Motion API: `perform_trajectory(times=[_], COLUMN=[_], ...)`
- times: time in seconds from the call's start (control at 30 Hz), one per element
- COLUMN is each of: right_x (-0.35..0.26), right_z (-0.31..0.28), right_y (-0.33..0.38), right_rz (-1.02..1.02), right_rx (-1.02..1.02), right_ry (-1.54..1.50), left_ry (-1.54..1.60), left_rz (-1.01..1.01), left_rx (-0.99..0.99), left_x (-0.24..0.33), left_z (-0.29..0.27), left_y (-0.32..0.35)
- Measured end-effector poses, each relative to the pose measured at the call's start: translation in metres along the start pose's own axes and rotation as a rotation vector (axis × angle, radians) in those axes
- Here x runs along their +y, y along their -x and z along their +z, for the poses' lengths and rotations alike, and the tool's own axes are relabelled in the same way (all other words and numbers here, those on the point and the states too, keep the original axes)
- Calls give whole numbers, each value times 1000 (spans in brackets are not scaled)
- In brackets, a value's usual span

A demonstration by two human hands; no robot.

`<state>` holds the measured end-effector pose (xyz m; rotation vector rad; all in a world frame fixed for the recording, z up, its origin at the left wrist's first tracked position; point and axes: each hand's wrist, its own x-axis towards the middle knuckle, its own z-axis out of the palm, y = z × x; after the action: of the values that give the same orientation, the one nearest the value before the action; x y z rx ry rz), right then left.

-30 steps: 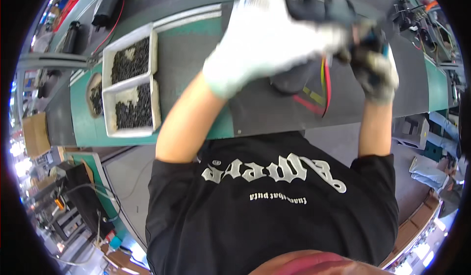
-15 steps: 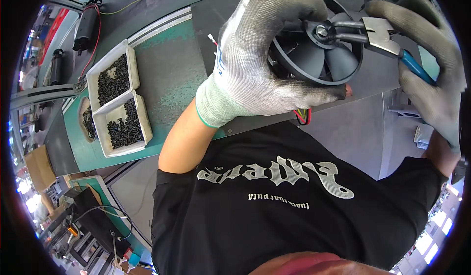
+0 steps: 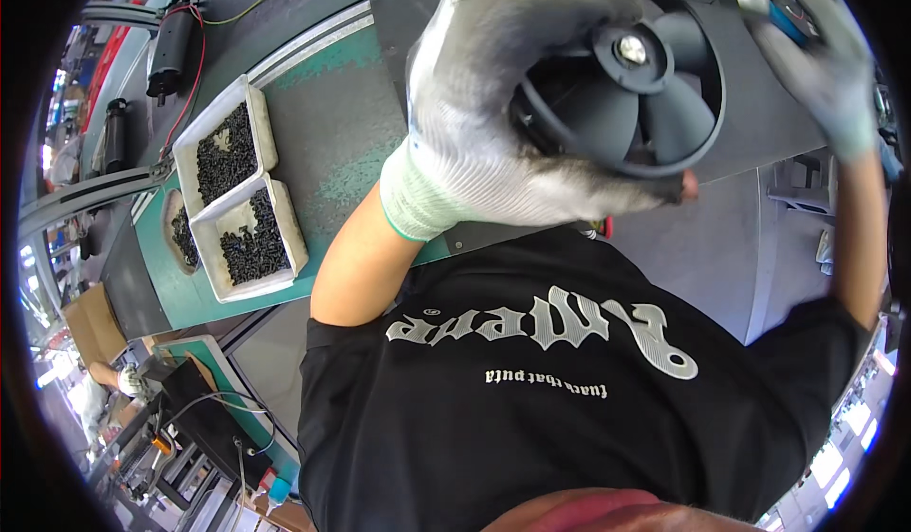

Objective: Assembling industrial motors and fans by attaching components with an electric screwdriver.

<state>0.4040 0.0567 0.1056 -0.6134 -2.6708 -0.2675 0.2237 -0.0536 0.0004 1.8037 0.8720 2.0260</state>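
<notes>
My left hand, in a white knit glove with dark-soiled fingers, grips a black axial fan by its round housing. The fan's blades and its hub, with a shiny metal shaft in the middle, are in plain sight. At the upper right, my right hand, gloved too and blurred by motion, holds pliers with blue handles. The pliers' metal head is smeared and stands apart from the fan. Red and yellow wires show below the fan, partly hidden by my left hand.
Two white trays of small black screw-like parts stand on the green and dark bench at left, beside an oval recess with similar parts. Black cylindrical motors hang beyond. Another person's gloved hand shows at lower left.
My right hand has drawn the pliers off the fan's hub, up and away. The fan, still in my left hand, sits slightly further right with its hub uncovered.
</notes>
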Motion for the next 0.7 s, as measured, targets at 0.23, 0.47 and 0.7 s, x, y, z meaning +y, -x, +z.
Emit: perform_trajectory(times=[0.23,0.47,0.7], right_x=[70,-83,43], right_z=[176,157,181], right_y=[106,62,-18], right_rz=[584,579,817], right_rx=[230,292,60], right_ry=[-165,-1131,-1372], left_ry=[-108,-44,-727], left_rz=[99,-446,-828], left_rx=[-247,-198,-473], left_x=[5,-30,-69], left_z=[-19,4,3], left_y=[-25,-47,35])
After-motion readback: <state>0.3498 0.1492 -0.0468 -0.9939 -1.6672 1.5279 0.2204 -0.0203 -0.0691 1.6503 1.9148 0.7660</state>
